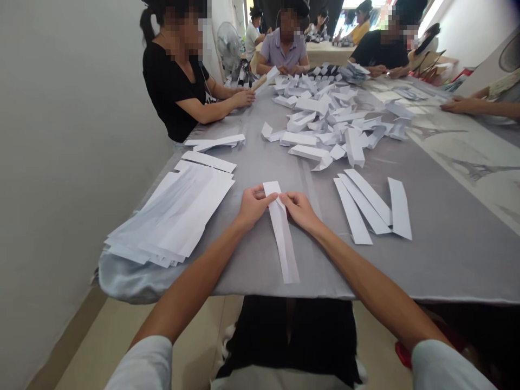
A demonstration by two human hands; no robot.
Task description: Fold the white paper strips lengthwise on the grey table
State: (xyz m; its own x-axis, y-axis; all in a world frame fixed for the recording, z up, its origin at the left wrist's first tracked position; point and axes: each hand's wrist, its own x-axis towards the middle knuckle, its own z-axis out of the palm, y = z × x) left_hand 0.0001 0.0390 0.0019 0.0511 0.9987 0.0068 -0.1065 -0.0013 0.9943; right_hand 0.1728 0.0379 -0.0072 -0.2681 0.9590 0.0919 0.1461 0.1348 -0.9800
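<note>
At the far left, a bare white wall (60,162) runs down to beige floor tiles (101,341). Past it, at the upper left of the frame, a co-worker in a black top (170,92) sits at the table edge with both hands near a wooden-handled item, and a pedestal fan (229,49) stands behind them.

Your table's grey cloth (244,271) spreads across the middle of the frame and droops over the near edge. On its left side lies a loose stack of white paper sheets (170,216), with a few folded strips just above it.

At bottom centre, your left hand (254,207) and right hand (298,211) are close together, fingers and thumbs pinched on the top end of a long white paper strip (282,238). The strip runs from your grip toward you, flat on the cloth.

Above it, a large heap of folded paper pieces (320,119) fills the centre. A co-worker in a lilac polo shirt (283,54) sits beyond it, before a second table (329,54). To the right of your hands lie loose white strips (365,203), and a co-worker's hand (461,105) reaches in from the right edge, above a printed Eiffel Tower (475,170) on the cloth.
</note>
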